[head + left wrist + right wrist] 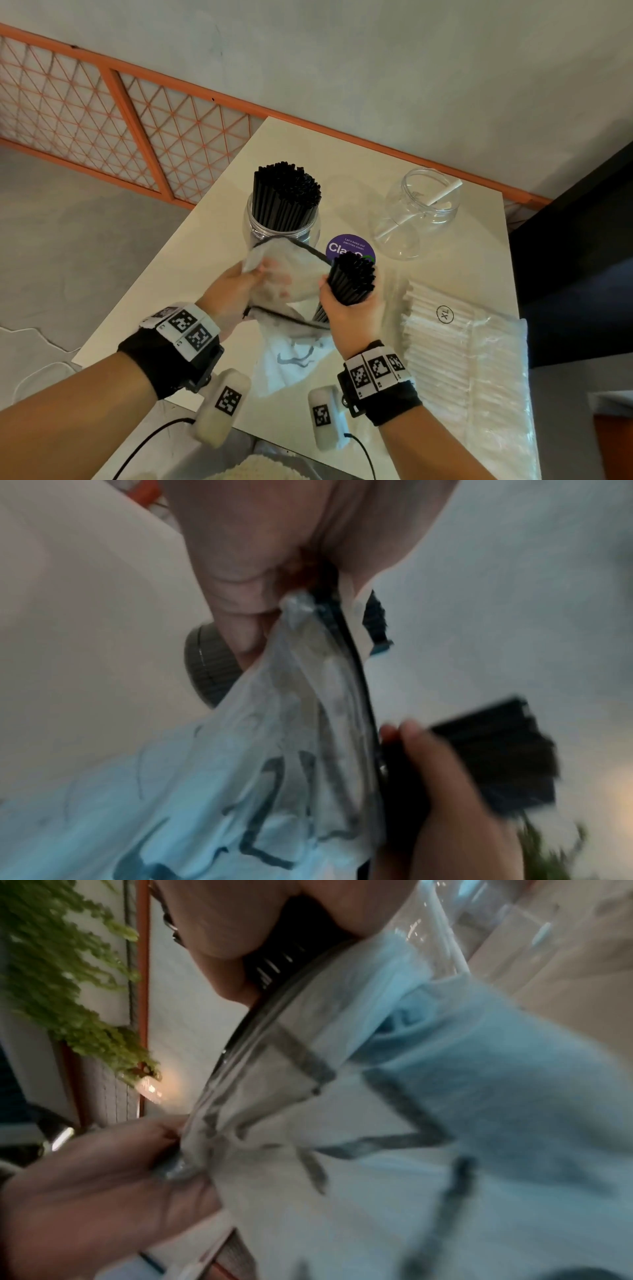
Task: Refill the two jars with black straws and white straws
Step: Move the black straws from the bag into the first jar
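The black-straw step is in hand: the right hand (pixel 346 308) has its fingers wrapped round a bundle of black straws (pixel 352 277) drawn from the plastic bag (pixel 291 274), whose mouth the left hand (pixel 236 287) pinches. Next, the bundle likely goes upright into the black-straw jar (pixel 281 222) just beyond, already crowded; the second jar (pixel 421 209), far right on the tabletop (pixel 212 240), holds one white straw.

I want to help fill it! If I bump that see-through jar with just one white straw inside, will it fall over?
The nearly empty jar is probably light, so it may slide or tip easily. Its round belly suggests it could roll. The white straw leaning over its rim might fall out.
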